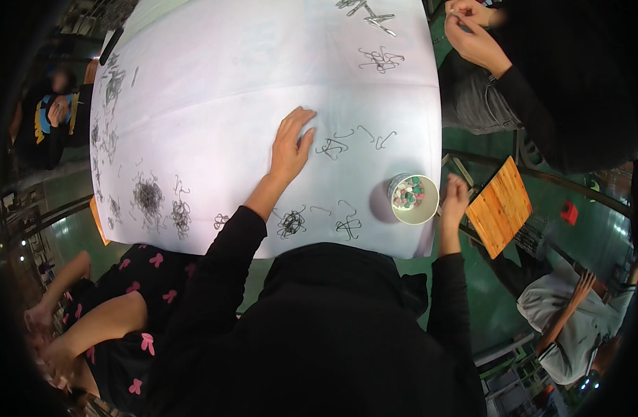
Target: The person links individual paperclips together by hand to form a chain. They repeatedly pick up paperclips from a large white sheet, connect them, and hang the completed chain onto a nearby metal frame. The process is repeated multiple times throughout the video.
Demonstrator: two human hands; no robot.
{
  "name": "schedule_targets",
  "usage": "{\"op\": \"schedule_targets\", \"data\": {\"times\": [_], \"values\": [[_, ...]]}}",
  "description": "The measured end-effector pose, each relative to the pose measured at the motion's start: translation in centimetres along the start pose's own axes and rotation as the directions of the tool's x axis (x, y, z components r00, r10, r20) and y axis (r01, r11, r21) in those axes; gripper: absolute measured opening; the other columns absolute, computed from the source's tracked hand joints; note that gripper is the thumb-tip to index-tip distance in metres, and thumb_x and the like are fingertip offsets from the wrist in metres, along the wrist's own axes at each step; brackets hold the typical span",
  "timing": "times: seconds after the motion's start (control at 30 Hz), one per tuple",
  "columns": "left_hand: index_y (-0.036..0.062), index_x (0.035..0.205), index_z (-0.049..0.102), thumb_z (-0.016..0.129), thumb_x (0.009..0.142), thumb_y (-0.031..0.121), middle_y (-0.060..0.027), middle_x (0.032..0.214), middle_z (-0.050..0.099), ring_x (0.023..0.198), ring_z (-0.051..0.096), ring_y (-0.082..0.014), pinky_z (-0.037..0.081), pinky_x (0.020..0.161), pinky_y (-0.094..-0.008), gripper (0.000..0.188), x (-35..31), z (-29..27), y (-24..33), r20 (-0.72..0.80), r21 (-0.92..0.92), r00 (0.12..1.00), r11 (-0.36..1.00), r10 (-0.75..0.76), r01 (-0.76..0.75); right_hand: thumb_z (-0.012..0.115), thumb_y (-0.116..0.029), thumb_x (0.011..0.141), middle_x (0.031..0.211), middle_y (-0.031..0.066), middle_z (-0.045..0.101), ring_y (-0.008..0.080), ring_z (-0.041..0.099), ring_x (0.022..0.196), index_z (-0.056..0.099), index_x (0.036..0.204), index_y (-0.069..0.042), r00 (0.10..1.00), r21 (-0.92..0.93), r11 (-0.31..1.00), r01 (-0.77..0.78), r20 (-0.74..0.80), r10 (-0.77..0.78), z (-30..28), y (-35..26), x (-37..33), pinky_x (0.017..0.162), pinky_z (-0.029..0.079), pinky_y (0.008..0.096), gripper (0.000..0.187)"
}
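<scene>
Looking down from the head view, the left hand [291,147] lies flat on the white-covered bench [228,83], its fingers [299,119] spread and pointing toward the far edge, holding nothing. Just to its right, near the bench's right edge, lies a small cluster of bent wire hooks [333,146], with two single hooks [385,140] beside it; the fingertips are close to the cluster, but whether they touch it cannot be told.

The right hand [454,198] is at the near right corner of the bench, just beside a white paper cup [414,199] filled with small pink, green and white pieces. Its fingers are curled together; whether they pinch anything cannot be told.

Along the near edge, between the two black sleeves, sit two more tangles of wire [291,223] and a further knot [348,224]. Darker wire heaps [149,197] lie toward the left edge, and others trail up that edge. Near the far right corner are more hooks [381,60].

Beyond the right edge, another person's hands [471,31] are held together. An orange slatted stool [500,205] stands on the green floor past the cup.
</scene>
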State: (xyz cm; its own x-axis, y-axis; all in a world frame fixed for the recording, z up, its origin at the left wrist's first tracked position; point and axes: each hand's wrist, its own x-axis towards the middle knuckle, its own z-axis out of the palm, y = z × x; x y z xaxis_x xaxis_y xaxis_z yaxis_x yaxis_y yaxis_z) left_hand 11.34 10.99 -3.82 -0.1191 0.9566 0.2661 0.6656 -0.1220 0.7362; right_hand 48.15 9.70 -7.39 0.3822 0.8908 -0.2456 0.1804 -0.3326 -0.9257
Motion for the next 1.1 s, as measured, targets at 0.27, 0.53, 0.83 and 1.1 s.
{"op": "schedule_targets", "data": {"times": [0.27,0.53,0.83,1.1], "values": [[0.0087,0.082,0.060,0.066,0.074,0.009,-0.0012,0.093,0.055,0.089,0.050,-0.0202,0.037,0.078,-0.0333,0.010,0.8,2.7,3.3,0.161,0.174,0.980,0.974,0.115,-0.143,0.061,-0.010,0.079,0.087,0.0061,0.058,0.0261,0.060,0.079,0.059,0.092,-0.008,0.482,-0.249,0.505,0.827,0.777,-0.406,9.5,-12.4,3.6,0.065,0.049,0.0354,0.014],[0.0092,0.081,0.059,0.065,0.075,0.013,-0.0021,0.091,0.053,0.089,0.049,-0.0224,0.037,0.076,-0.0353,0.009,2.5,3.6,2.5,0.202,0.244,0.973,0.956,0.113,-0.161,0.062,-0.010,0.077,0.079,0.0070,0.053,0.0263,0.059,0.071,0.053,0.079,-0.008,0.318,-0.275,0.194,0.942,0.914,-0.250,11.6,-11.0,4.5,0.062,0.047,0.0391,0.010],[0.0060,0.085,0.066,0.060,0.079,0.010,-0.0050,0.090,0.060,0.086,0.053,-0.0236,0.043,0.074,-0.0335,0.009,7.8,2.9,2.5,-0.009,0.150,0.997,0.986,0.073,-0.071,0.064,-0.020,0.077,0.092,0.0094,0.059,0.0281,0.061,0.079,0.060,0.088,-0.009,0.583,-0.484,0.415,0.771,0.797,-0.154,16.1,-13.1,3.7,0.069,0.048,0.0395,0.016],[0.0055,0.087,0.067,0.060,0.080,0.007,-0.0048,0.091,0.062,0.084,0.055,-0.0230,0.045,0.073,-0.0317,0.010,2.3,-1.1,1.9,0.056,0.047,0.986,0.987,-0.157,0.155,0.062,-0.021,0.079,0.093,0.0093,0.059,0.0303,0.061,0.080,0.060,0.086,-0.009,0.601,-0.520,0.352,0.778,0.779,-0.178,18.2,-13.5,3.8,0.071,0.048,0.0414,0.014]]}}
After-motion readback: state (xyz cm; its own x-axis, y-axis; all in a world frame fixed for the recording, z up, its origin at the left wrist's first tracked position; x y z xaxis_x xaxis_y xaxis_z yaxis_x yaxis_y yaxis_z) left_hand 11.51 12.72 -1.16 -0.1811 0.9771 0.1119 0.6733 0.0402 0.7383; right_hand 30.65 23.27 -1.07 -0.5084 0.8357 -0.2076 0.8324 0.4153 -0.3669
